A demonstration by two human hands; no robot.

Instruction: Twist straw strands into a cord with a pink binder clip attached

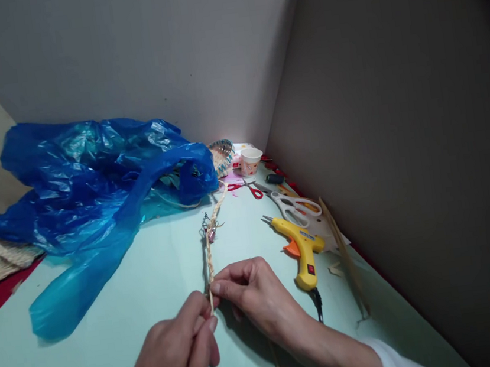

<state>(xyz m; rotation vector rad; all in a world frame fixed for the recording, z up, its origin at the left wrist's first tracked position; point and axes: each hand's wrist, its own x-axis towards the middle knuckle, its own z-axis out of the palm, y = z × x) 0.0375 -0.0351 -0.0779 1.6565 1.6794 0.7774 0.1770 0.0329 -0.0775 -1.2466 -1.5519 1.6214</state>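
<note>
A pale braided cord of plant fibre (209, 253) runs away from me over the pale green tabletop (165, 336), its far end near the blue bag. My left hand (179, 343) pinches the near strands between thumb and fingers. Just above it, my right hand (256, 295) is closed in a pinch on the braid, thumb against forefinger. The two hands almost touch. Beside the braid's middle lies a small dark, tangled item (210, 232) that I cannot make out. Below my right wrist, a thin brown stick or strand (275, 360) shows in part.
A crumpled blue plastic bag (106, 182) covers the back left. Rightward lie a yellow glue gun (304, 245), white-handled scissors (295, 206), red-handled scissors (252, 190) and long dry stalks (343, 255). A paper cup (251, 162) and small woven basket (222, 156) stand by the wall.
</note>
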